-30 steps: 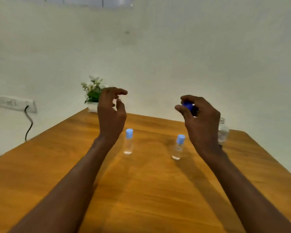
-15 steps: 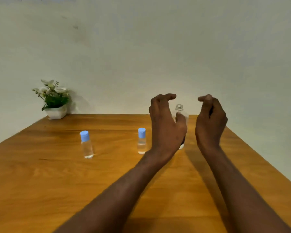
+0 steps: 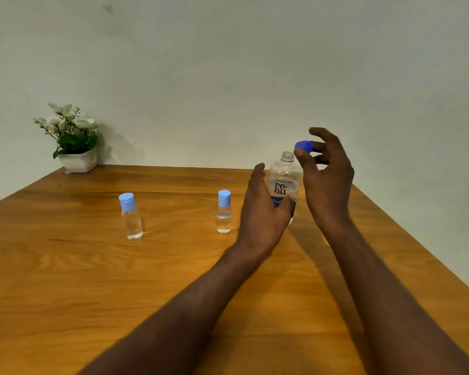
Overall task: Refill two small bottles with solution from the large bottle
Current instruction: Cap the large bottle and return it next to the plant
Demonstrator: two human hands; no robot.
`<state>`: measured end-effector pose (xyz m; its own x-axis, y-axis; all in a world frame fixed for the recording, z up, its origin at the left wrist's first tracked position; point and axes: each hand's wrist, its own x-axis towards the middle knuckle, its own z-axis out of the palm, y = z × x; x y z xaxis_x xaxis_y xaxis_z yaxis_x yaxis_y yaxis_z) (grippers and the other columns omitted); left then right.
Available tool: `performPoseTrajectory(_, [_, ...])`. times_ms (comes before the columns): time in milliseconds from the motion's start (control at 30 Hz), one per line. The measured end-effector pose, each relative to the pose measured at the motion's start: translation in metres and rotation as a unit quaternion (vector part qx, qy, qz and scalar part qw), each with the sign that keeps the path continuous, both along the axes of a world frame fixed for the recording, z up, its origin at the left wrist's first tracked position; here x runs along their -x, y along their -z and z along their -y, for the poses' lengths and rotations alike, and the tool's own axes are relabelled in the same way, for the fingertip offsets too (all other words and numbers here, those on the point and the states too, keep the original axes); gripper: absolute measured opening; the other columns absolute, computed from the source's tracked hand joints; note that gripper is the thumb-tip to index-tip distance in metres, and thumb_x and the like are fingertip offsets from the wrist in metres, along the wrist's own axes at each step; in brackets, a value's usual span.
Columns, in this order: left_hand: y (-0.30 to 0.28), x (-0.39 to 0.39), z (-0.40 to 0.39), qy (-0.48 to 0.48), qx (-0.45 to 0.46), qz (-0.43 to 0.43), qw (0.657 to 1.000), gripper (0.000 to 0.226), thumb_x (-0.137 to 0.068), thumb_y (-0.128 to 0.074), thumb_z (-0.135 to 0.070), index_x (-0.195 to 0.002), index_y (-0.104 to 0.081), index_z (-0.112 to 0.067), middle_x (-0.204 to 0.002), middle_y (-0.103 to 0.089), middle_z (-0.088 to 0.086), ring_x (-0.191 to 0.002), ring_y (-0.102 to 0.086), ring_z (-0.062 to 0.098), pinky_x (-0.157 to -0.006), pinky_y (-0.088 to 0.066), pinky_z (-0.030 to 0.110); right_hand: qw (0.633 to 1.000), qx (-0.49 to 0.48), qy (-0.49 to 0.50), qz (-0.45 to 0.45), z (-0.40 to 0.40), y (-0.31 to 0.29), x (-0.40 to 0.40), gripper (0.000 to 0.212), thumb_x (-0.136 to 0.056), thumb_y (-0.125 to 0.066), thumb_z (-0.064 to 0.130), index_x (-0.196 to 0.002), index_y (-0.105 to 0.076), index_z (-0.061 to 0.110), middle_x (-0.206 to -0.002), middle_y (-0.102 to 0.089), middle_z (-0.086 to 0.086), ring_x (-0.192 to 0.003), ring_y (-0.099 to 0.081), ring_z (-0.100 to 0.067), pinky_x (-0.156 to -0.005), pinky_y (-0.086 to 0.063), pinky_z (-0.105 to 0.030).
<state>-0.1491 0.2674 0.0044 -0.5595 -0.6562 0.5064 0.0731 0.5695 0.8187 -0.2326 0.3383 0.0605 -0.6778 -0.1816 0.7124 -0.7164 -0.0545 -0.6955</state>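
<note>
The large clear bottle (image 3: 285, 180) with a "renu" label stands uncapped on the wooden table (image 3: 92, 280), right of centre. My left hand (image 3: 263, 212) wraps around its lower part, thumb raised beside it. Just right of the bottle's open neck, my right hand (image 3: 328, 180) pinches the dark blue cap (image 3: 303, 145) between thumb and fingers. Two small clear bottles with shut light-blue flip caps stand upright to the left: one (image 3: 130, 217) far left, the other (image 3: 224, 212) close to my left hand. Each holds a little clear liquid.
A small white pot with a green and white plant (image 3: 73, 142) sits at the table's back left corner against the wall. The table's right edge runs diagonally just beyond my right forearm.
My left hand has settled lower around the large bottle, uncovering its label and neck. My right hand opened its fingers a little and the blue cap now shows beside the neck.
</note>
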Motion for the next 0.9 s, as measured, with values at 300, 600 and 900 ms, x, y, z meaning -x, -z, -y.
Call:
performPoseTrajectory(300, [0.007,0.0,0.013,0.053,-0.062,0.056,0.995,0.074,-0.082,-0.086,-0.028,-0.144,-0.046,-0.025,-0.138,-0.062,-0.004,-0.116,-0.058,0.008,-0.076,-0.044,0.008,0.997,0.006,-0.059,0.056,0.005,0.0,-0.005,0.028,-0.104,-0.061,0.02,-0.13,-0.072,0.022,-0.128,-0.072,0.008,-0.107,-0.066,-0.001,-0.081,-0.049,-0.004])
performPoseTrajectory(600, [0.011,-0.003,0.02,0.07,-0.064,0.061,0.994,0.073,-0.079,-0.088,-0.036,-0.141,-0.05,-0.026,-0.134,-0.063,-0.004,-0.116,-0.062,0.014,-0.086,-0.052,0.021,0.989,-0.023,-0.134,0.06,-0.004,0.0,0.0,0.028,-0.108,-0.054,0.017,-0.128,-0.073,0.018,-0.122,-0.075,0.005,-0.115,-0.069,-0.008,-0.096,-0.057,-0.026])
performPoseTrajectory(900, [0.011,-0.003,0.021,0.073,-0.069,0.068,0.993,0.074,-0.079,-0.087,-0.036,-0.142,-0.049,-0.026,-0.137,-0.061,-0.003,-0.12,-0.061,0.015,-0.084,-0.049,0.018,0.982,-0.011,-0.177,0.06,-0.003,0.002,0.002,0.031,-0.107,-0.053,0.011,-0.13,-0.071,0.02,-0.125,-0.075,0.006,-0.119,-0.067,-0.005,-0.092,-0.057,-0.02])
